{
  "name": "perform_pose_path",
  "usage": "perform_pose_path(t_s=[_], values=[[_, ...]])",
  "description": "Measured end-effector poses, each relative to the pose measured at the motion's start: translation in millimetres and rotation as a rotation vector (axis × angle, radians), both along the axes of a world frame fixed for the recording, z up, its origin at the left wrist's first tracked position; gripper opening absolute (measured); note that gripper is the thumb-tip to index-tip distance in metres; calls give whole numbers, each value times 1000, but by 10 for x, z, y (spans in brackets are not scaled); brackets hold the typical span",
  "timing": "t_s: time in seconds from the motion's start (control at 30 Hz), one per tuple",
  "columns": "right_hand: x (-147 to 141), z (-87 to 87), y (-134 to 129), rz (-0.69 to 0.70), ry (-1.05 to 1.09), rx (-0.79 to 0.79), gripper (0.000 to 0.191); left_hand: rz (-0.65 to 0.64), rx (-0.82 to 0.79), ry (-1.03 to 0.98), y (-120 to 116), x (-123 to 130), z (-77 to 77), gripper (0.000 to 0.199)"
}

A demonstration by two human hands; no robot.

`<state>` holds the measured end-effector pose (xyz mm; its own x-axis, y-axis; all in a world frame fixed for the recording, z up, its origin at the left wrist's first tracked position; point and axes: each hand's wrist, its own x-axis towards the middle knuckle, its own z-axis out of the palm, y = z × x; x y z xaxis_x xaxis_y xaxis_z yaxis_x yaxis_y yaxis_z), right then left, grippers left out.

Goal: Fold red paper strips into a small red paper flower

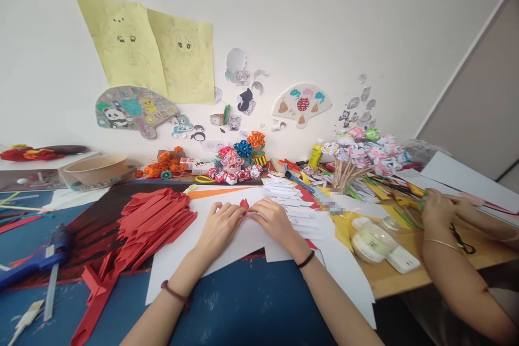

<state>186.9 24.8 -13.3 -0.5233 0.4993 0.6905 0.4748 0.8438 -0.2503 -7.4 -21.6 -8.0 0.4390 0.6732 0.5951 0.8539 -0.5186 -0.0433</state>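
Red, small and folded, the paper piece (244,204) sits pinched between both hands' fingers (231,211).

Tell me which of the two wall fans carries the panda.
The flat multicoloured fan on the left, below the yellow paper drawings; the flat white fan on the right bears red characters instead.

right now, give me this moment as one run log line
left hand: pinching small red paper piece | right hand: fingers on same piece | beneath: white paper | left side: red paper strips | far right: another person's hand
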Motion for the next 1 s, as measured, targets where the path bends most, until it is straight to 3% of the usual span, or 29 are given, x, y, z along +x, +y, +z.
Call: perform_pose_path(t_s=[1.0], values=[[-26,11,-55,-21,-4,51,16,-36,-27,-50,-16,-14,29,27]])
